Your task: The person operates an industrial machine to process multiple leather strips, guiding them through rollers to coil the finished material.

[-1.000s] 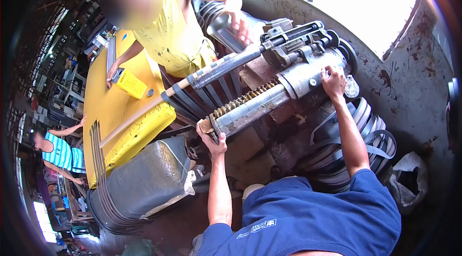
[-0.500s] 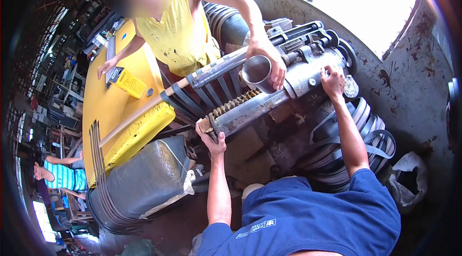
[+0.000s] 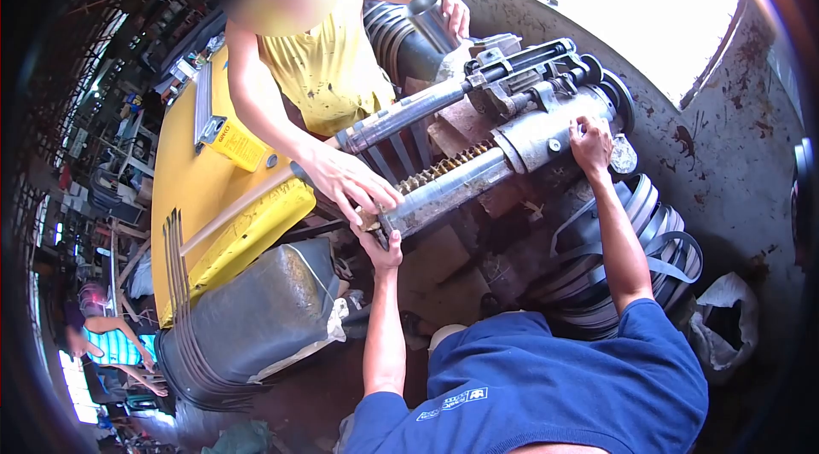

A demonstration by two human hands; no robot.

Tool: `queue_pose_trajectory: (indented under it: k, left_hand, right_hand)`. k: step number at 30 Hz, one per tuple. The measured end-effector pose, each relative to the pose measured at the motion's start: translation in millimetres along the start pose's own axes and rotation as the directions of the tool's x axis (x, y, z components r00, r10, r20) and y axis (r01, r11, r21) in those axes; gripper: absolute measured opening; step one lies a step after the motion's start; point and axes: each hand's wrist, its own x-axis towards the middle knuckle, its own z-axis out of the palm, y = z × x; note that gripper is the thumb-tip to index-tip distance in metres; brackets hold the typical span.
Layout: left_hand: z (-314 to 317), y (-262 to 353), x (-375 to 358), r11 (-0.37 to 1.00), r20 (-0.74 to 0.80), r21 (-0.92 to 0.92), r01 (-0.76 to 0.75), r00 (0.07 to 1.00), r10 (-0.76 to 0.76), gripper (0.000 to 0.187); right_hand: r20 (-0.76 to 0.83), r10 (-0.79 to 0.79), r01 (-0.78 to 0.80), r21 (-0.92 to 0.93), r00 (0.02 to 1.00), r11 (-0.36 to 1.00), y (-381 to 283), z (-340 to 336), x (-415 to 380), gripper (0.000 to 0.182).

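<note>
A heavy metal machine part (image 3: 452,183), a long greasy bar with a brown toothed screw (image 3: 448,168) beside it and a thick cylinder (image 3: 533,142) at the far end, lies across in front of me. My left hand (image 3: 384,251) is closed around its near left end, thumb raised. Against the thick cylinder, my right hand (image 3: 591,145) grips with curled fingers. A co-worker's hand (image 3: 350,181) reaches over the bar's left end, just above my left hand, partly covering it. The co-worker's other hand (image 3: 455,14) holds a metal cup (image 3: 429,17) further back.
Behind the bar lies a parallel metal shaft (image 3: 409,113). A yellow panel (image 3: 183,198) with a yellow can (image 3: 241,145) is at left. Coiled black strips (image 3: 627,241) and a white sack (image 3: 723,326) sit at right. A wrapped dark roll (image 3: 256,309) lies at lower left.
The co-worker has moved the metal cup from above the bar to the back, and brought the other hand from the yellow can to the bar's left end. My hands stay in place.
</note>
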Motion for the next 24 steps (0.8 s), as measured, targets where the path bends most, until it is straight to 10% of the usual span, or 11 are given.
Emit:
queue_pose_trajectory:
  k: [24]
  left_hand:
    - [-2.1, 2.6, 1.0, 0.999, 0.008, 0.036, -0.002, 1.0, 0.001, 0.087]
  right_hand:
    - [0.086, 0.084, -0.086, 0.011, 0.993, 0.996, -3.6, -5.5, 1.4, 0.023]
